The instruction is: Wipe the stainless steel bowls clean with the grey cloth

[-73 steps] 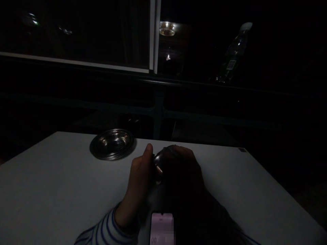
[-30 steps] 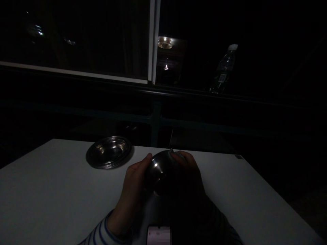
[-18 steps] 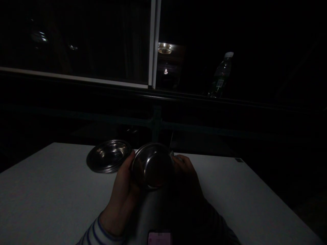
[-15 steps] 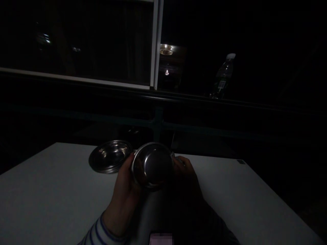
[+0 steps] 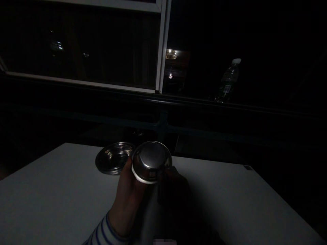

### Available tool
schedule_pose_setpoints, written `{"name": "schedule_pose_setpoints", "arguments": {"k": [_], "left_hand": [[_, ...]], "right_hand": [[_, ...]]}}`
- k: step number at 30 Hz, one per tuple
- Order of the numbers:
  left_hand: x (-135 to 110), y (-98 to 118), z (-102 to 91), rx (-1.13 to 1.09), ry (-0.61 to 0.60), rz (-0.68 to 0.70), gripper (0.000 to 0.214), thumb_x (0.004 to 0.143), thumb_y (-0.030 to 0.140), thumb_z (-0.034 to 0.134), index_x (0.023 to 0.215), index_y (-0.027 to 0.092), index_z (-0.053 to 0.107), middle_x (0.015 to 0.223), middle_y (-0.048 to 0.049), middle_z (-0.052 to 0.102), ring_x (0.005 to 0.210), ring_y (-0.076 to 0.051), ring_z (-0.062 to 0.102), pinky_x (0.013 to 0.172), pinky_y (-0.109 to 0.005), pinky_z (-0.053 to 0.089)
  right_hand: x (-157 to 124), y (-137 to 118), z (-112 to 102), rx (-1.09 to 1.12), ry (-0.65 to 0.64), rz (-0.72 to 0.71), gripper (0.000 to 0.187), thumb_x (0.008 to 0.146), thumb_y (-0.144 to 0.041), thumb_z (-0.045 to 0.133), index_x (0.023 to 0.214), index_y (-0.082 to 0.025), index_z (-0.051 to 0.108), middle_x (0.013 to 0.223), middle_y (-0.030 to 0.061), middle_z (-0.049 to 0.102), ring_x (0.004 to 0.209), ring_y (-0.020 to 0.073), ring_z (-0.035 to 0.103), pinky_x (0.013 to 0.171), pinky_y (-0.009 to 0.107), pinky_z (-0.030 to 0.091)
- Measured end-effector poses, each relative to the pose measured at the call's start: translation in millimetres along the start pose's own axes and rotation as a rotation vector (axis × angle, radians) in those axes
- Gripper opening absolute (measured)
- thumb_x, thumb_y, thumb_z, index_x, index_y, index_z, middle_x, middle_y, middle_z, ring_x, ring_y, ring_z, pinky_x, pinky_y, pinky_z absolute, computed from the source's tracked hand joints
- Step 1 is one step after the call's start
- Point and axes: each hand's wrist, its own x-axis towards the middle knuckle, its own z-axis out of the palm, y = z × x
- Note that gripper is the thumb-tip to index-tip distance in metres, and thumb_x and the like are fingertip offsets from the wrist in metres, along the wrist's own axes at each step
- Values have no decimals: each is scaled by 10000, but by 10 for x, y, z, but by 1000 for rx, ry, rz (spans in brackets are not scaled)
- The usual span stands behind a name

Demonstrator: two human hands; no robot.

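Note:
A shiny steel bowl (image 5: pixel 152 158) is held up over the table, its rounded underside turned toward me and its rim tilted. My left hand (image 5: pixel 127 190) is closed on its left side, thumb along the rim. Deep shadow covers my right hand (image 5: pixel 176 183), whose fingers are bent against the bowl's lower right side. A small greyish piece, apparently cloth (image 5: pixel 174 169), shows at those fingers; its full shape is hidden. Just left of the bowl, a stack of steel dishes (image 5: pixel 112 160) rests on the table.
The white table (image 5: pixel 63 194) spans the lower view, its far edge just behind the dishes. Beyond stand a window frame (image 5: pixel 160 51) and a clear plastic bottle (image 5: pixel 230 80) with a white cap. A small dark label (image 5: pixel 247 167) marks the table's far right corner.
The bowl has tipped so that its underside faces more upward. My right hand has moved down and left along the bowl, into darker shadow. The whole view has shifted slightly.

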Motion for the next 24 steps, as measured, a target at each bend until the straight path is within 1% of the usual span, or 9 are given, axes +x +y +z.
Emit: {"name": "schedule_pose_setpoints", "arguments": {"k": [3,6,10,12,15,17,18,20,24], "left_hand": [[-122,-2,5,-29,-26,-31,252,733,426,548,809,207,647,873,-88,711,974,-282,614,764,-352,512],[-229,-31,15,-38,-98,-56,247,720,373,589,898,212,652,996,-78,694,1037,-274,583,810,-331,493],[-173,-106,57,-56,-154,-127,327,795,446,449,842,198,656,906,-103,707,950,-283,625,751,-368,516],[-135,-120,68,-57,-162,-156,312,781,462,471,797,207,651,836,-96,707,921,-287,633,738,-373,520],[-186,-82,43,-43,-141,-140,252,730,452,553,775,221,645,766,-85,697,909,-292,633,725,-365,520],[-271,-33,13,-28,-119,-97,212,697,413,606,790,227,646,784,-84,695,924,-296,627,728,-358,516],[-309,-10,0,-23,-113,-62,201,686,388,625,808,229,647,821,-85,697,938,-296,622,736,-354,513],[-343,20,-12,-36,-104,-4,196,683,357,634,831,227,644,875,-90,695,953,-295,615,745,-346,506],[-239,-23,5,-38,-106,-41,169,667,353,642,762,214,630,815,-111,688,931,-315,614,719,-351,503]], "right_hand": [[-50,-26,136,-50,-6,2,244,843,-233,477,1061,-293,569,787,38,658,709,191,611,635,342,512],[-66,-12,187,-51,5,7,262,852,-222,442,1051,-328,578,720,6,667,628,177,606,593,326,512],[19,32,-4,-16,-46,-44,216,846,-259,478,1023,-288,598,743,21,675,624,163,612,561,280,506],[95,6,-191,25,-45,-32,206,850,-271,484,1025,-282,592,797,26,672,684,170,622,576,280,517],[221,-87,-496,106,156,148,238,873,-267,440,1083,-253,551,889,56,644,776,185,622,612,307,540],[293,-131,-675,118,197,153,277,875,-280,434,1138,-240,510,960,75,619,833,183,614,636,299,548],[319,-137,-750,147,177,146,299,862,-308,460,1151,-244,501,995,80,611,873,199,606,660,318,551],[342,-116,-862,264,158,261,320,861,-302,461,1177,-254,481,1030,76,608,889,202,608,675,323,550],[302,-20,-967,613,72,614,332,840,-300,506,1163,-232,480,1045,62,625,842,171,637,639,255,550]]}}
